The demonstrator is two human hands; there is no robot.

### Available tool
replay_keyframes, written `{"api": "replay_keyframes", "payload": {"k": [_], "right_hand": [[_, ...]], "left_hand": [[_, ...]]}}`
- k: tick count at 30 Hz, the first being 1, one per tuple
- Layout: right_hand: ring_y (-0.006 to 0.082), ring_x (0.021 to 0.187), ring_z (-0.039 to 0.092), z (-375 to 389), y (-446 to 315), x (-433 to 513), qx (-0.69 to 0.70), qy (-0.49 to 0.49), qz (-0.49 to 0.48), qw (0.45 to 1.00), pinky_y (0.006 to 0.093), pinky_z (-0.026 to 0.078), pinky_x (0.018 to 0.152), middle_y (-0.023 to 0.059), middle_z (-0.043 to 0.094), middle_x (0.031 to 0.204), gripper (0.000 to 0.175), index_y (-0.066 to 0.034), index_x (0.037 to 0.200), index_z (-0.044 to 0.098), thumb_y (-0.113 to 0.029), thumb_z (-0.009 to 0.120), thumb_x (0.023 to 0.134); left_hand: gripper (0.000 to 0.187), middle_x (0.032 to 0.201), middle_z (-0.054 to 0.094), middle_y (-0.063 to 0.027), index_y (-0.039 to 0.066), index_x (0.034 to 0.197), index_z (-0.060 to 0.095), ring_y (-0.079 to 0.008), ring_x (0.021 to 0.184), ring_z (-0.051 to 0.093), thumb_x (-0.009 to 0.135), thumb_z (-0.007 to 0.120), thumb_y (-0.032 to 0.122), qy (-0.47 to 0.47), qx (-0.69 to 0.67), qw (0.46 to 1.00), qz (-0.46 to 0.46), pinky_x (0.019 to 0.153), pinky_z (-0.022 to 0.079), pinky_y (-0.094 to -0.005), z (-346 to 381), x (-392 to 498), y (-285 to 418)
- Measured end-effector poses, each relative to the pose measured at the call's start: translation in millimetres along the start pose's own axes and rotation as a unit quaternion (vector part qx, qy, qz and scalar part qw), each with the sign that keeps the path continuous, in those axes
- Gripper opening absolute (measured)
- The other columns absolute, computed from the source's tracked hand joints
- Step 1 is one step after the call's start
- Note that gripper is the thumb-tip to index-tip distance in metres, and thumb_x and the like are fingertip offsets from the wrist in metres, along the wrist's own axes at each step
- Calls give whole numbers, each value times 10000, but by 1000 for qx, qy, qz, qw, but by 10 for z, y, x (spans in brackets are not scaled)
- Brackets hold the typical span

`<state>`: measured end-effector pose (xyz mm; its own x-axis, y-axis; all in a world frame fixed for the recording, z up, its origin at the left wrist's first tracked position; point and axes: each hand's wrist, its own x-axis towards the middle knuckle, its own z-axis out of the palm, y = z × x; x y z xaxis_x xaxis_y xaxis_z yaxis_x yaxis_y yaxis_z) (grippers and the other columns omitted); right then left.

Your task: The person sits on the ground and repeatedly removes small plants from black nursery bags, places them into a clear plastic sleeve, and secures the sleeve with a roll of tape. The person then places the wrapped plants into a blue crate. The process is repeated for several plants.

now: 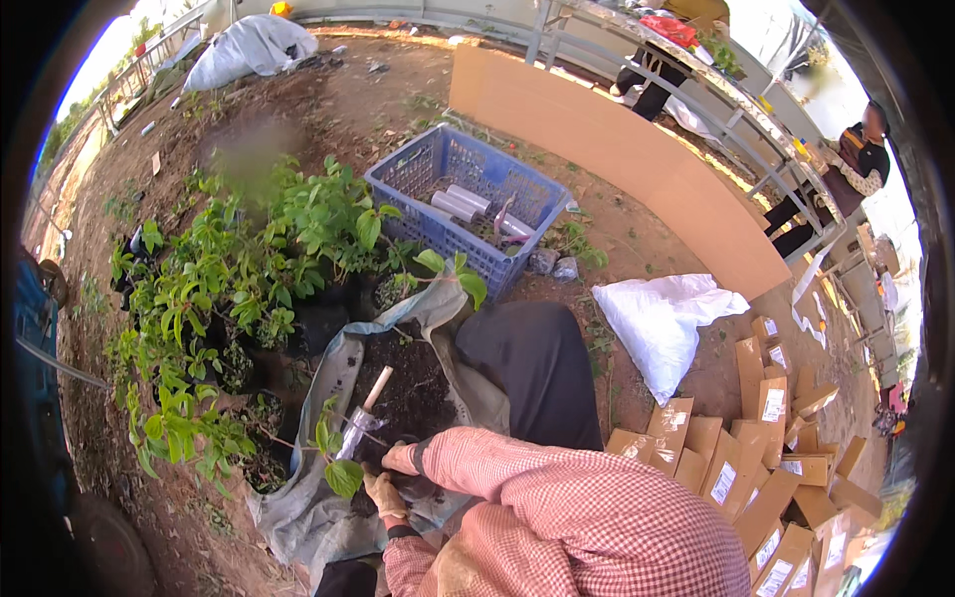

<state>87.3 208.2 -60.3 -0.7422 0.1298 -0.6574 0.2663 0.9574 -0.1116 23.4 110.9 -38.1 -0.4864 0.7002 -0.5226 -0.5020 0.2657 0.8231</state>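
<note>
My right hand (401, 457) is closed around the lower part of a thin seedling stem, above dark potting soil (406, 373). My left hand (384, 496), in a pale glove, is just below it, beside a dark plastic nursery bag (415, 486); its grip is partly hidden. Large green leaves (344, 477) stand left of the hands. The soil lies in an open grey woven sack (332, 373). A tool with a light wooden handle (378, 388) and a silvery wrapped lower part (354, 434) stands tilted in it.
Potted leafy seedlings (194, 298) crowd the left. Beyond the sack is a blue plastic crate (462, 246) holding plastic rolls. At right lie a white plastic bag (664, 321), a long cardboard sheet (597, 157) and many cardboard boxes (776, 485). A person (858, 168) sits at a far table.
</note>
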Motion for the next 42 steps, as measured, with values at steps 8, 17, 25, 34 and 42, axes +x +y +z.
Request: {"api": "replay_keyframes", "payload": {"k": [8, 17, 25, 34, 42], "right_hand": [[256, 1152, 608, -457, 153, -829, 179, 99, 122, 971, 388, 505, 940, 94, 675, 1158, 301, -161, 1137, 708, -272, 523, 927], [327, 1045, 636, 2, 384, -1015, 635, 0, 435, 639, 407, 484, 948, 189, 656, 1098, 426, -12, 1195, 605, -233, 703, 846], [275, 914, 652, 107, 152, -1065, 594, 261, 268, 713, 331, 495, 847, 166, 685, 955, 285, -29, 1050, 661, -79, 565, 787], [259, 894, 657, -11, 125, -1372, 607, 367, 191, 679, 328, 501, 840, 144, 679, 940, 224, -25, 979, 659, -16, 543, 788], [141, 910, 602, 110, 425, -1281, 732, 290, 237, 570, 265, 465, 851, 39, 672, 975, 217, -14, 1079, 648, -28, 581, 873]], "left_hand": [[473, 1177, 630, -168, -51, 1236, 580, -258, 1083, 581, 792, 639, 101, 56, 247, 967, -31, 956, 442, -307, -92, -75, -27], [457, 1016, 643, -92, -55, 1198, 586, -180, 899, 574, 855, 681, 230, 47, 258, 960, -96, 815, 461, -297, -49, -83, 48], [513, 999, 612, -92, -75, 1168, 542, -189, 869, 556, 822, 740, 247, 35, 230, 971, -53, 795, 458, -303, 131, -126, 188], [441, 1089, 650, -195, -23, 1202, 596, -312, 967, 630, 786, 637, 118, -38, 232, 972, -5, 878, 483, -350, 248, -123, 163], [360, 1074, 646, -158, 11, 1186, 627, -309, 945, 625, 840, 551, 76, 75, 389, 903, 167, 848, 489, -358, 165, -124, 8]]}}
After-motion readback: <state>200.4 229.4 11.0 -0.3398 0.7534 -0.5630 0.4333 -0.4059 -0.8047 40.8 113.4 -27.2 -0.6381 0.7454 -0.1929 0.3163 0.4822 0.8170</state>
